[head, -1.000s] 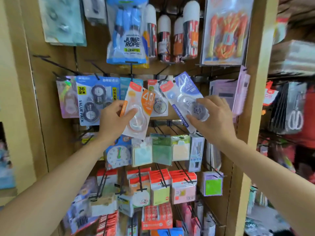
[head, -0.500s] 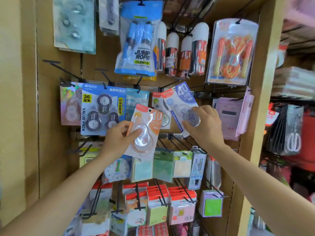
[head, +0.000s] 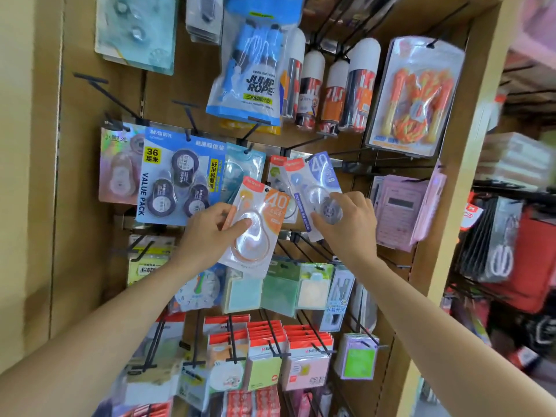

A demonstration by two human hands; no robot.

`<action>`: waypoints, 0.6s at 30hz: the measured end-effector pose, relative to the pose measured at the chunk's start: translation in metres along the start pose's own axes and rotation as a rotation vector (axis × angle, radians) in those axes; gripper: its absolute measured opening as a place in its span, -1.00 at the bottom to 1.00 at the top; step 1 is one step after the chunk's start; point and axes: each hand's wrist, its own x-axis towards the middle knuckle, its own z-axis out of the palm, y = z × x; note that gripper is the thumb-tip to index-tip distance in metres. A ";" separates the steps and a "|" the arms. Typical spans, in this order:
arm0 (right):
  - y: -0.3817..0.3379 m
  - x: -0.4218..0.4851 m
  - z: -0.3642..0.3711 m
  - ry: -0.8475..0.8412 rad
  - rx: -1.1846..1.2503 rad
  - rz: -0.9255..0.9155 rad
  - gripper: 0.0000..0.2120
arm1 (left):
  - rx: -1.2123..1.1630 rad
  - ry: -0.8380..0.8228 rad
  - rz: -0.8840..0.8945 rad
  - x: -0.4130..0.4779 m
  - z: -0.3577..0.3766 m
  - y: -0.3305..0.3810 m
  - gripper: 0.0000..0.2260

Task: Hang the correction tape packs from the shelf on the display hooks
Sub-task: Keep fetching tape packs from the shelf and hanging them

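Note:
My left hand (head: pixel 207 236) grips an orange correction tape pack (head: pixel 257 227) by its left edge, thumb across the clear blister, in front of the hook board. My right hand (head: pixel 349 224) holds a blue correction tape pack (head: pixel 316 182) by its lower end; that pack's top sits at a black display hook (head: pixel 304 145), tilted left. Whether its hole is on the hook I cannot tell. More tape packs hang to the left: a blue value pack (head: pixel 177 179), a holographic pink pack (head: pixel 120 170), a teal pack (head: pixel 243 167).
Jump ropes (head: pixel 252 70) and white-capped tubes (head: pixel 331 85) hang above. Pink calculators (head: pixel 400 206) hang right of my right hand. Sticky notes (head: pixel 270 350) fill the hooks below. Bare black hooks (head: pixel 105 91) jut out upper left. A wooden side panel (head: pixel 457 176) bounds the rack.
The view has shifted so the rack sits lower in frame. Both hands kept their packs; the blue pack's top has come closer to the hook, and the orange pack dropped slightly relative to the hooks.

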 end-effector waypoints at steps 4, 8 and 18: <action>-0.003 0.015 0.021 -0.054 -0.055 0.009 -0.53 | 0.002 0.001 0.002 0.002 0.001 -0.004 -0.58; -0.004 0.034 0.041 -0.115 -0.139 0.000 -0.50 | 0.034 0.001 -0.003 0.004 0.001 -0.005 -0.57; 0.006 0.052 0.063 -0.279 0.109 0.089 -0.68 | -0.004 -0.021 -0.012 0.002 0.001 -0.007 -0.61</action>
